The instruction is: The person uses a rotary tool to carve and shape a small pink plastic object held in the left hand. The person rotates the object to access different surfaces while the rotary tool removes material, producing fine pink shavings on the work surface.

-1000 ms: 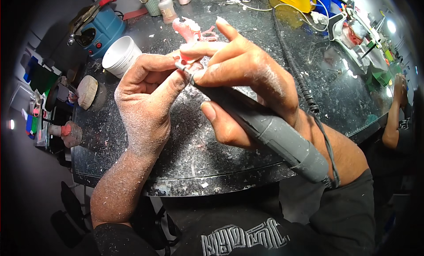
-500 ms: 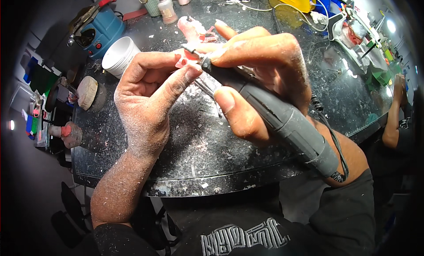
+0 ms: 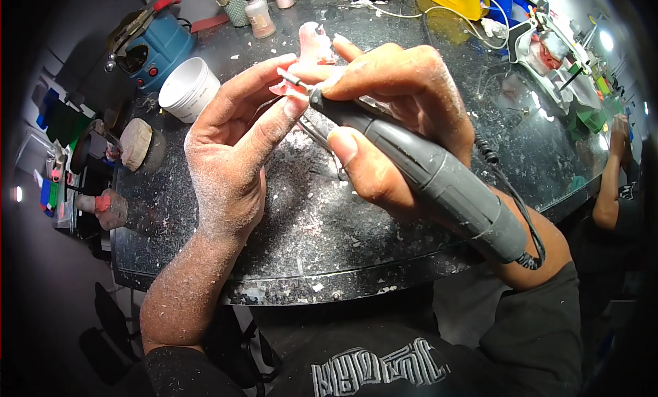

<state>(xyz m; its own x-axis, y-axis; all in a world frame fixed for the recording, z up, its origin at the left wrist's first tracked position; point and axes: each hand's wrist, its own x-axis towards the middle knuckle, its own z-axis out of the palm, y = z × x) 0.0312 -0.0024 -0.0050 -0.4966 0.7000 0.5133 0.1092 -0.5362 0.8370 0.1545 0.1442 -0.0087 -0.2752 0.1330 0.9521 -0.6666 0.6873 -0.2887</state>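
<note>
My left hand (image 3: pixel 229 154), coated in pale dust, pinches a pink denture (image 3: pixel 314 46) between thumb and fingers. One pink part rises beyond the fingertips, and a lower part shows beside the thumb; fingers hide the middle. In my right hand (image 3: pixel 418 89) is a dark grey rotary handpiece (image 3: pixel 442 174), gripped like a pen, with its cable trailing back along the forearm. The handpiece's metal bur (image 3: pixel 290 76) lies over the denture's lower part, near the left fingertips. Whether it touches cannot be made out.
Dust and shavings cover the black worktop (image 3: pixel 329 239). Beyond my left hand stand a white tub (image 3: pixel 188 89), a blue machine (image 3: pixel 157 51) and a round pale block (image 3: pixel 136 143). A bottle (image 3: pixel 259 17) stands at the back. Yellow bin (image 3: pixel 449 1) back right; another person's arm (image 3: pixel 610 184) far right.
The denture has been tilted and shifted slightly right in my left hand, so less of its teeth shows. My right hand and the handpiece have moved slightly, the handpiece's rear end lower.
</note>
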